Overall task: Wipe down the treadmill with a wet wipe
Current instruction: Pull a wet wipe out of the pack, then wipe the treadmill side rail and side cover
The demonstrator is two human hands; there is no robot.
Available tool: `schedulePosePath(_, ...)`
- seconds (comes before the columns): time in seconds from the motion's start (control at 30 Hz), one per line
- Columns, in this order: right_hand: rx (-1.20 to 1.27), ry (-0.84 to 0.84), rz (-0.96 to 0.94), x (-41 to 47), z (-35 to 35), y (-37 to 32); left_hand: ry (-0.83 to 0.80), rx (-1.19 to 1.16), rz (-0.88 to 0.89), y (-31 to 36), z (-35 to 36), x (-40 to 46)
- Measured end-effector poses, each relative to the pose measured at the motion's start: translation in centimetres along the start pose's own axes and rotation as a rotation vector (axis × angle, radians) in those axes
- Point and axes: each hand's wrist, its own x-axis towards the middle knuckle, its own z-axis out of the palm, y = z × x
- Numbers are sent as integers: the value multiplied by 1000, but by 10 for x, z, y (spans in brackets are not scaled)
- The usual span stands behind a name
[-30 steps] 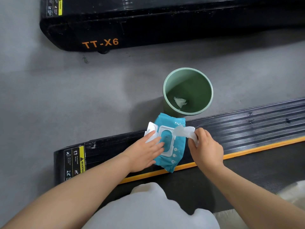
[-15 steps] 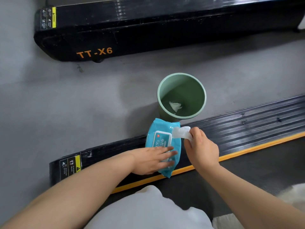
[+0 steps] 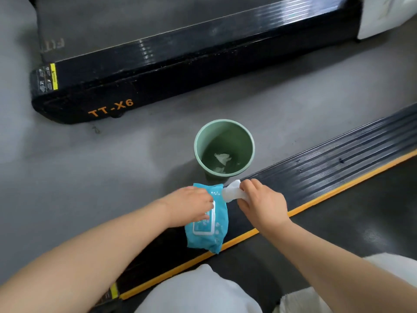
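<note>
Centre frame: blue wipe pack [image 3: 208, 224] lies on the ribbed side rail of the near treadmill [image 3: 327, 168]. Left hand [image 3: 191, 207] rests on the pack, fingers across its white lid. Right hand [image 3: 262, 203] pinches a white wet wipe [image 3: 231, 192] just beside the pack's top edge. Green bin [image 3: 224, 150] stands on the floor above, crumpled wipes inside.

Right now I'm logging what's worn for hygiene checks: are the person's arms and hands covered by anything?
No. Both forearms are bare with no sleeves in view, and the left hand and right hand show no gloves, watch or bands. Rings cannot be ruled out, since the fingers are slightly blurred.
</note>
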Motion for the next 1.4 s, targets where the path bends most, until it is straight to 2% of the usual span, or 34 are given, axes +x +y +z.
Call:
schedulePosePath(0.1,-31,91,-36,-15,-72,-2,359,-45,-63,6,-75,-15)
schedulePosePath(0.13,-21,119,-51,-24,-99,-3,437,-100,-112,15,-105,-20)
schedulePosePath(0.17,-3,138,-63,-33,-128,-4,447,-218,-180,29,-140,-24)
schedulePosePath(0.27,82,171,-85,-67,-219,-9,302,-680,-379,76,-224,-37)
schedulePosePath(0.33,138,202,-86,-94,-276,-11,242,-874,-377,105,-275,-44)
schedulePosePath(0.5,221,274,13,-166,-404,-16,129,-1018,-292,177,-399,-68)
schedulePosePath(0.63,227,405,121,-227,-480,-27,65,-1135,-176,231,-485,-87)
schedulePosePath(0.73,229,478,185,-266,-515,-45,-32,-1092,-69,266,-530,-103)
schedulePosePath(0.83,246,541,256,-297,-536,-58,-30,-1062,2,290,-561,-121)
schedulePosePath(1.03,396,309,593,-347,-580,-69,53,-954,160,330,-600,-144)
schedulePosePath(1.1,504,330,597,-356,-593,-66,51,-918,205,351,-609,-148)
schedulePosePath(1.23,872,420,557,-381,-616,-48,110,-908,228,395,-619,-151)
schedulePosePath(1.4,875,413,526,-437,-635,-13,159,-853,116,454,-618,-143)
